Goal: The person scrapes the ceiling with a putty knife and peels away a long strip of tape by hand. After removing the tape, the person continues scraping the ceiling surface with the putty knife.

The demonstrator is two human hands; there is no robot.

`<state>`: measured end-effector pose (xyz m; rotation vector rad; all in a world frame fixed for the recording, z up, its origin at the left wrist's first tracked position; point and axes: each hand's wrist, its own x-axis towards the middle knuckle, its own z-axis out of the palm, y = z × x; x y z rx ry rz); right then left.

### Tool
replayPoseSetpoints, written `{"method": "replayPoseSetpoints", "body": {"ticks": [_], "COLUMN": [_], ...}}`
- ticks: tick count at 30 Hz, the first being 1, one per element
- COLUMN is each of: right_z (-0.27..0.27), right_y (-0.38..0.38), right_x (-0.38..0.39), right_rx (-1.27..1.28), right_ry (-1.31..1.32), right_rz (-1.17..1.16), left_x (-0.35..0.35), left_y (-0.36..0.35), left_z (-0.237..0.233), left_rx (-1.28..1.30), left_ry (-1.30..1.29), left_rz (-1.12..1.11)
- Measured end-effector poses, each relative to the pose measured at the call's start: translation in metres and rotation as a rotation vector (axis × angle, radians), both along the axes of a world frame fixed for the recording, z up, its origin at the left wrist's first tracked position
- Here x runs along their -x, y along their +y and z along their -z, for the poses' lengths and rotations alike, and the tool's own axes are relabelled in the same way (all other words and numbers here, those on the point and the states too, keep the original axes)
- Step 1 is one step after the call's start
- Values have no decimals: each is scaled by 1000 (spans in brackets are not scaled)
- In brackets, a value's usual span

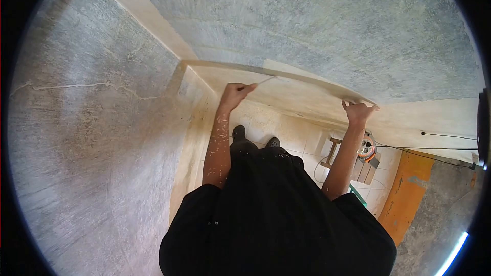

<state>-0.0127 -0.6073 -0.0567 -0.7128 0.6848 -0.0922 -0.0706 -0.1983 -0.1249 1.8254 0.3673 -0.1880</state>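
Reaching forward toward the wall, my left hand (237, 96) is closed in a pinch. A thin, pencil-like stick (266, 79) points from its fingertips to the wall; its exact kind is too small to tell. A long narrow brownish strip (307, 79) runs along the wall from the corner to the right. At the strip's right end is my right hand (359, 112), its back toward me. Its thumb and an outer finger spread along the strip's edge, while the middle fingers are hidden. Pale flecks cover both forearms.
Grey rough walls (317, 20) meet at a corner on the left, with cream lower wall beneath. On the tiled floor at right stand a small wooden stool (362, 171) and a round cable reel (366, 147) with black cords (424, 149). An orange board (404, 194) lies beyond.
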Motion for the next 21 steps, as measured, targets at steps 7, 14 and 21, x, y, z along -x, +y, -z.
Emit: {"method": "replayPoseSetpoints", "body": {"ticks": [7,14,21], "right_z": [-11,-9,-4], "right_y": [9,8,0], "right_x": [6,1,6], "right_rx": [81,55,93], "right_ry": [-96,-45,-30], "right_rz": [-162,-100,-111], "left_x": [0,-1,5], "left_y": [9,-6,-6], "left_z": [1,14,4], "left_rx": [39,26,19], "left_ry": [49,11,10], "left_rz": [-17,7,27]}}
